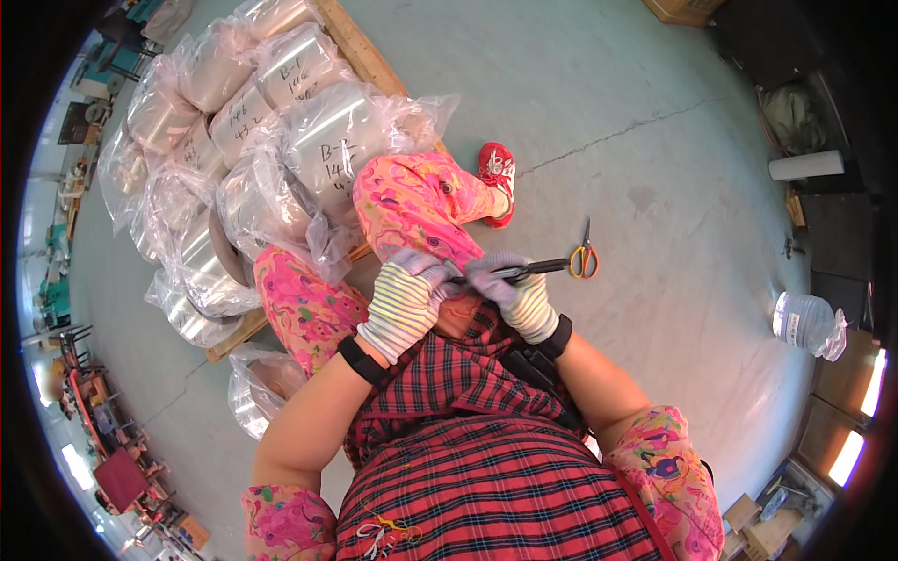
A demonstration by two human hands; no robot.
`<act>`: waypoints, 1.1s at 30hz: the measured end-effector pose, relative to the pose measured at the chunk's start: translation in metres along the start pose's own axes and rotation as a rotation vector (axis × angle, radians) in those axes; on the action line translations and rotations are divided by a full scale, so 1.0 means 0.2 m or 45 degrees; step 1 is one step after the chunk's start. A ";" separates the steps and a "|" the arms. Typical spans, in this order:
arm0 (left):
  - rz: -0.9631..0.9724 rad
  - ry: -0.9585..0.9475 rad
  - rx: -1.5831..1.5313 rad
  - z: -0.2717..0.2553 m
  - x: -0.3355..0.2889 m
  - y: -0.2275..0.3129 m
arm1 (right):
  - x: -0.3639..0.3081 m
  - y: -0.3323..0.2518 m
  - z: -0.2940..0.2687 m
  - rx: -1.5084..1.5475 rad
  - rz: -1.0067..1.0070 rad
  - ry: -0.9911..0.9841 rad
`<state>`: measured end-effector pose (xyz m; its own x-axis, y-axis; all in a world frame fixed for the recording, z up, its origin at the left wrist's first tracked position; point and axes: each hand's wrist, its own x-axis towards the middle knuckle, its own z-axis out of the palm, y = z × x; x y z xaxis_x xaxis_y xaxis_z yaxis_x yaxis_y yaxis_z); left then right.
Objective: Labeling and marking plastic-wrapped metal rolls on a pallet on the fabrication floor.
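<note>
Both my hands wear pale striped gloves with greyish-purple fingers and meet above my lap. My right hand is closed around a slim black-handled tool, whose handle sticks out to the right; its exact kind is unclear. My left hand has its fingers curled in close beside the right one. A dark bit shows between the two hands, but what the left fingers pinch is hidden. Just past the tool's end, scissors with orange-yellow handles appear over the floor, blades pointing away from me.
Plastic-wrapped rolls are piled on a wooden pallet at left, close to my legs. One more wrapped roll sits near my left elbow. To the right are a large clear water bottle and a white roll.
</note>
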<state>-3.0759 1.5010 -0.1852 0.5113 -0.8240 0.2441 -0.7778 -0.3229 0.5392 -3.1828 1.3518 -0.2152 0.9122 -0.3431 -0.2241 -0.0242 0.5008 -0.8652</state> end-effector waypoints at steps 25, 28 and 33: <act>-0.136 -0.107 0.327 -0.07 -0.13 0.14 | 0.05 -0.03 0.06 -0.452 -0.105 -0.104; -0.086 -0.101 0.329 -0.06 -0.13 0.13 | 0.06 -0.06 0.07 -0.441 -0.147 -0.135; -0.071 -0.115 0.331 -0.05 -0.13 0.11 | 0.06 -0.04 0.06 -0.450 -0.132 -0.130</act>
<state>-3.1034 1.5203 -0.1720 0.5306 -0.8359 0.1405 -0.8229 -0.4682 0.3219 -3.1668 1.3533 -0.2060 0.9528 -0.2877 -0.0971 -0.0533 0.1564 -0.9863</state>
